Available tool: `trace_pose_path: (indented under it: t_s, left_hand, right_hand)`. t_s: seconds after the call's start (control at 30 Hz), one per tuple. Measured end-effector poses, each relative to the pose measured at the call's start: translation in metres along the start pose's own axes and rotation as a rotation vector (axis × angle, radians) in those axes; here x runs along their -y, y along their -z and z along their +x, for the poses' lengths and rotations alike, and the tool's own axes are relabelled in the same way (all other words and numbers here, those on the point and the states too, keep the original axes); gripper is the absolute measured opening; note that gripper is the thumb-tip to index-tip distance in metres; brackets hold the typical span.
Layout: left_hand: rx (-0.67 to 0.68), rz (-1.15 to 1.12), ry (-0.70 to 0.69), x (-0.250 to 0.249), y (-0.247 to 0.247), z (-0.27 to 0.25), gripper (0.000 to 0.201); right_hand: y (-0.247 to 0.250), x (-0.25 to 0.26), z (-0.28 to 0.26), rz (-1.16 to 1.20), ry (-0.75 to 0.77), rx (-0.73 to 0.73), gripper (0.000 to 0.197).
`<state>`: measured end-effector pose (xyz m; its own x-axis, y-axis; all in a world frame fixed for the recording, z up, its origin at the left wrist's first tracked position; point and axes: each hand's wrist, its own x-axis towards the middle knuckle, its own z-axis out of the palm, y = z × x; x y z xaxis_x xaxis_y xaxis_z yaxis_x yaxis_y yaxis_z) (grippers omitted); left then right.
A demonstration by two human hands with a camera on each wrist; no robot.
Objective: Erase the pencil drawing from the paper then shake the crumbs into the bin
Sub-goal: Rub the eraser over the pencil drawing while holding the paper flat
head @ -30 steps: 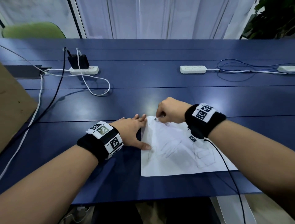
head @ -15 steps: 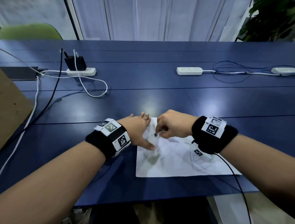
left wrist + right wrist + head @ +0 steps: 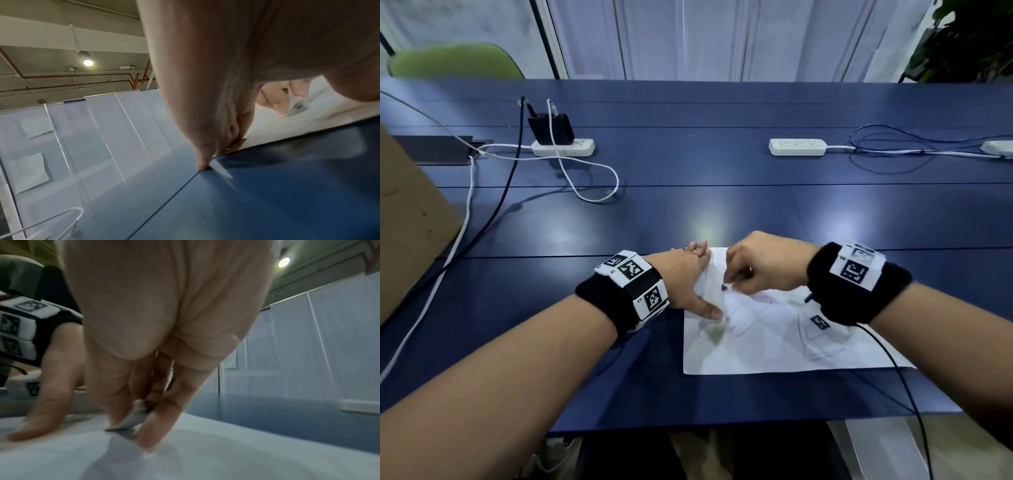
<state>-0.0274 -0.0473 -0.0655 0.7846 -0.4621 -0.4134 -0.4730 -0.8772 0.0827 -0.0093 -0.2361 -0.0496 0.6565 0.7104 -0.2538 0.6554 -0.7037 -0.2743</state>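
Paper [image 3: 774,346] lies flat on the blue counter [image 3: 688,205] near its 6 o'clock edge, faint pencil lines showing across its middle and toward 3 o'clock. The eraser [image 3: 131,417] is pinched between the curled thumb and fingers [image 3: 160,418] of the right hand [image 3: 767,263] and pressed to the sheet near its 11 o'clock corner. The left hand [image 3: 685,277] is spread flat with straight fingers, its thumb on the sheet's 9 o'clock edge, holding nothing and only pinning the sheet down.

The step in hand is judged to be the rubbing out. It would be done well with short strokes led away from the pinning hand, so that the sheet is pulled taut rather than buckled, and with light pressure kept so thin paper is not torn. The pinning hand should be kept just beside the eraser. Much of the drawing seems left toward 3 o'clock. No bin can be made out.
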Motion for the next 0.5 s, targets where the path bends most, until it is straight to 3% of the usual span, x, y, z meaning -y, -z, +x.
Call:
trace_pose_path:
  t_s: [0.2,0.3,0.4,0.5]
  left_hand:
    - [0.005,0.005,0.001,-0.002,0.003,-0.001,0.124]
    - [0.006,-0.004,-0.003,0.000,0.001,0.000,0.125]
    - [0.007,-0.011,-0.011,0.001,-0.001,0.001,0.126]
    - [0.004,-0.013,-0.009,0.001,0.000,0.001,0.126]
  right_hand:
    - [0.019,-0.018,0.035,-0.069,-0.185,-0.086,0.018]
    - [0.014,-0.014,0.026,-0.081,-0.108,-0.100,0.018]
    - [0.003,-0.003,0.004,-0.053,0.006,-0.020,0.020]
    - [0.002,-0.005,0.008,-0.067,-0.047,0.009,0.020]
